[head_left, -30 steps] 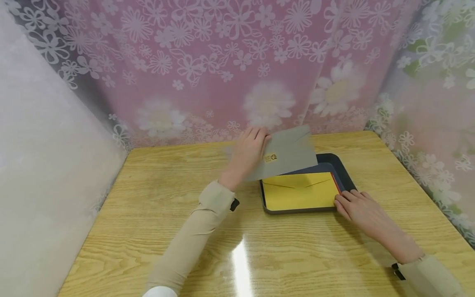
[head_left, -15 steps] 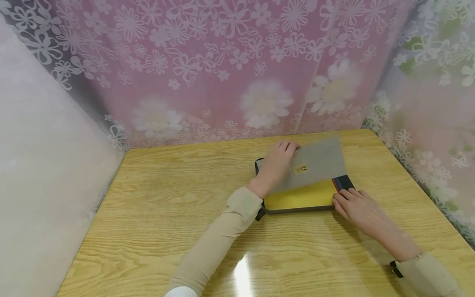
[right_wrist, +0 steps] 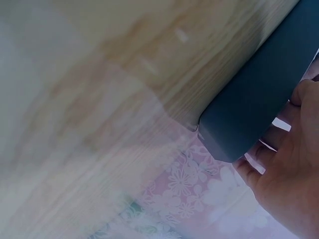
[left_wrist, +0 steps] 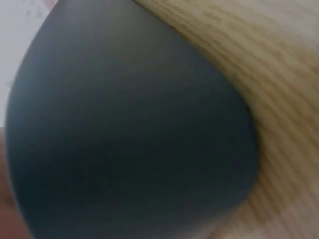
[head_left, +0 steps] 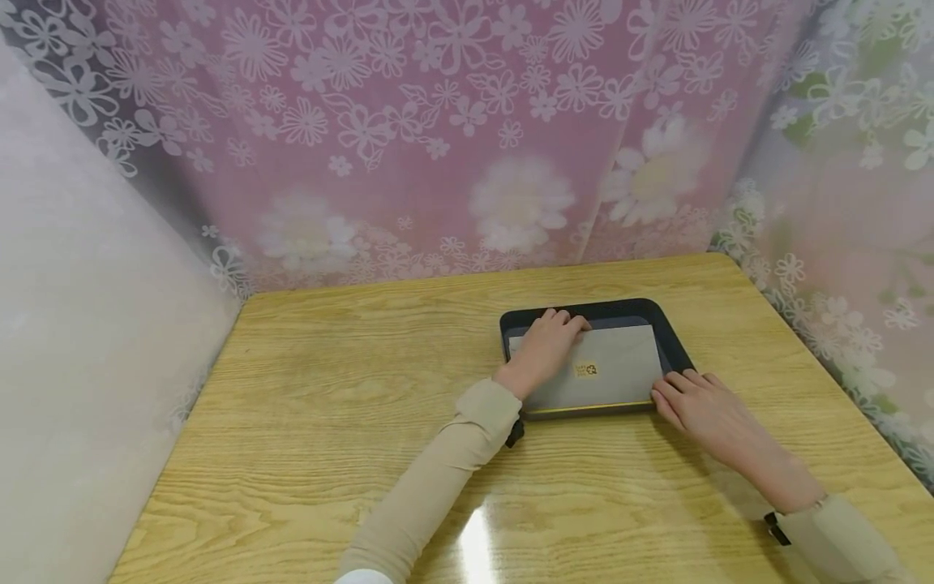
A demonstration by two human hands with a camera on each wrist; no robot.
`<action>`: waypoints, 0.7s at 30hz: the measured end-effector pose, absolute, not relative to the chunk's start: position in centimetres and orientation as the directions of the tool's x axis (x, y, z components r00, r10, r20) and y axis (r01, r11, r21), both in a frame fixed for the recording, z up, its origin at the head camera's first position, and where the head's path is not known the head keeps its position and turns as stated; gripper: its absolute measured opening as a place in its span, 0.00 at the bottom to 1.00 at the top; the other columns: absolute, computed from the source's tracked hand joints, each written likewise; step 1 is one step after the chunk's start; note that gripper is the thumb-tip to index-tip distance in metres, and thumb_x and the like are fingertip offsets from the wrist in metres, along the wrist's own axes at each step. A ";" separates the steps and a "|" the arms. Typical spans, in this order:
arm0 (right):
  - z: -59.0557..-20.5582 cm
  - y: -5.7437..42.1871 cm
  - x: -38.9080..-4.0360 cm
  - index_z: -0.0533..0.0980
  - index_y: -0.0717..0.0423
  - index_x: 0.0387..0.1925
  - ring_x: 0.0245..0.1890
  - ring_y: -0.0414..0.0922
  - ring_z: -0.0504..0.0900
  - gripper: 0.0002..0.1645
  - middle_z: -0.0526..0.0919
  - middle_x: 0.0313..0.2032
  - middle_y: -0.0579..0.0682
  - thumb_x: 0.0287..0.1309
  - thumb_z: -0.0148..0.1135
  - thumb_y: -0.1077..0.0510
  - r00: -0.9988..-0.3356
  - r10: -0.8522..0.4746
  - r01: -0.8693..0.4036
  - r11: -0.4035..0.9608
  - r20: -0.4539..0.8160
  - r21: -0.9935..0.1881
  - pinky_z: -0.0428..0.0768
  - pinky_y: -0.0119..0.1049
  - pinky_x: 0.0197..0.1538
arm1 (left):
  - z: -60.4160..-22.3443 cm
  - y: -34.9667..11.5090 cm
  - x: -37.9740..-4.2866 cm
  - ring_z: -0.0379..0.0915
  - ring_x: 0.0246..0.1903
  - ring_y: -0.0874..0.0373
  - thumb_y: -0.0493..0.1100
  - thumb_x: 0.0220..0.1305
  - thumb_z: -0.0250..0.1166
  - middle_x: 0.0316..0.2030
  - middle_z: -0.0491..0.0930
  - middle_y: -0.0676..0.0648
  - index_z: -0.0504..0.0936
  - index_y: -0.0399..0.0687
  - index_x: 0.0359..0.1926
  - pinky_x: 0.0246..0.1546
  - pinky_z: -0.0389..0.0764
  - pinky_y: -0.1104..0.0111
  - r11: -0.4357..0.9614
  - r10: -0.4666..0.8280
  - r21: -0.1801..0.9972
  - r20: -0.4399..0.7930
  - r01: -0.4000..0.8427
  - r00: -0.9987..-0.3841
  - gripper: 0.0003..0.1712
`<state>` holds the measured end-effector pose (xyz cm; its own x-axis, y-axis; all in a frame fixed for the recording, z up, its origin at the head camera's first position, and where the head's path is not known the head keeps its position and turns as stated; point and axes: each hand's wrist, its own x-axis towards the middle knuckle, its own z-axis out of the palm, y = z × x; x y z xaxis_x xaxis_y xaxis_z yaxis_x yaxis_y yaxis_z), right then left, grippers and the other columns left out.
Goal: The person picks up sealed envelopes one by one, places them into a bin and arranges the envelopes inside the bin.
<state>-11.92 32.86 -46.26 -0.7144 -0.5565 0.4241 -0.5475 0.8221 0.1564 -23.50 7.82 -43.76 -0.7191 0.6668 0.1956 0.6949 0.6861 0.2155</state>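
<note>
A grey envelope (head_left: 616,365) with a small gold printed mark lies flat in a dark tray (head_left: 601,310). Below its front edge shows a thin strip of a yellow envelope (head_left: 591,406). My left hand (head_left: 543,349) holds the grey envelope at its left part, the fingertips at its back edge; what lies under the palm is hidden. At the tray's front right corner, my right hand (head_left: 704,410) grips the rim. In the right wrist view, its fingers (right_wrist: 251,169) touch the tray's outer wall (right_wrist: 249,109). The left wrist view shows mostly the tray's dark side (left_wrist: 134,119).
The tray stands on a wood-grain table (head_left: 328,422), towards its back right. A pink flowered curtain (head_left: 409,146) hangs behind the table. A white sheet (head_left: 87,324) closes the left side, a flowered one (head_left: 861,203) the right.
My left hand has brought the grey envelope rightwards and down into the tray, over the yellow envelope. My right hand has stayed at the tray's corner.
</note>
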 end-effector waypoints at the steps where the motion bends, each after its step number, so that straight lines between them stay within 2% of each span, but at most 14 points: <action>1: -46.2 32.8 -12.0 0.78 0.55 0.34 0.32 0.52 0.75 0.11 0.77 0.31 0.50 0.71 0.55 0.54 -0.717 -0.556 -0.548 0.822 0.421 0.154 0.73 0.49 0.32 | -43.8 7.7 -23.4 0.72 0.50 0.58 0.47 0.82 0.47 0.52 0.79 0.52 0.77 0.54 0.64 0.53 0.74 0.69 0.690 0.669 0.205 0.188 0.695 -0.719 0.19; 6: -46.2 32.7 -12.2 0.79 0.56 0.35 0.33 0.52 0.76 0.08 0.78 0.33 0.52 0.66 0.59 0.56 -0.717 -0.563 -0.554 0.818 0.411 0.156 0.74 0.49 0.33 | -43.9 7.4 -22.9 0.72 0.50 0.56 0.48 0.80 0.53 0.53 0.76 0.48 0.78 0.53 0.64 0.48 0.77 0.70 0.739 0.647 0.158 0.109 0.655 -0.755 0.19; 11: -46.1 32.7 -12.3 0.78 0.57 0.35 0.31 0.52 0.75 0.14 0.77 0.32 0.51 0.72 0.53 0.53 -0.702 -0.571 -0.564 0.811 0.426 0.156 0.73 0.49 0.32 | -43.7 7.2 -22.3 0.75 0.57 0.55 0.50 0.79 0.54 0.58 0.78 0.48 0.77 0.52 0.67 0.54 0.79 0.67 0.775 0.622 0.111 0.037 0.622 -0.782 0.21; 14: -46.0 32.8 -12.1 0.78 0.55 0.34 0.31 0.51 0.74 0.13 0.76 0.32 0.50 0.73 0.53 0.53 -0.705 -0.566 -0.564 0.813 0.427 0.147 0.73 0.48 0.31 | -43.4 7.0 -22.0 0.78 0.55 0.56 0.51 0.79 0.54 0.57 0.81 0.49 0.77 0.50 0.66 0.54 0.80 0.67 0.774 0.625 0.109 0.029 0.624 -0.780 0.22; 17: -45.8 32.6 -12.1 0.76 0.52 0.32 0.30 0.49 0.73 0.10 0.75 0.30 0.48 0.71 0.56 0.54 -0.705 -0.557 -0.568 0.814 0.440 0.122 0.71 0.46 0.29 | -42.8 6.4 -21.9 0.81 0.51 0.57 0.51 0.79 0.53 0.55 0.82 0.49 0.77 0.50 0.66 0.49 0.82 0.69 0.774 0.620 0.125 0.047 0.620 -0.783 0.22; 19: -45.5 32.4 -12.4 0.74 0.52 0.31 0.28 0.48 0.71 0.16 0.74 0.29 0.47 0.76 0.52 0.50 -0.688 -0.553 -0.576 0.810 0.471 0.108 0.70 0.44 0.29 | -42.2 6.0 -21.8 0.82 0.48 0.58 0.51 0.79 0.54 0.54 0.83 0.50 0.77 0.51 0.65 0.46 0.83 0.70 0.774 0.615 0.135 0.071 0.619 -0.785 0.21; 21: -45.0 32.1 -12.7 0.73 0.52 0.30 0.27 0.47 0.69 0.25 0.73 0.27 0.47 0.80 0.42 0.44 -0.661 -0.550 -0.592 0.800 0.511 0.097 0.69 0.43 0.29 | -41.6 5.4 -21.8 0.82 0.46 0.60 0.50 0.79 0.55 0.52 0.84 0.51 0.80 0.52 0.63 0.44 0.82 0.70 0.769 0.612 0.158 0.100 0.620 -0.784 0.19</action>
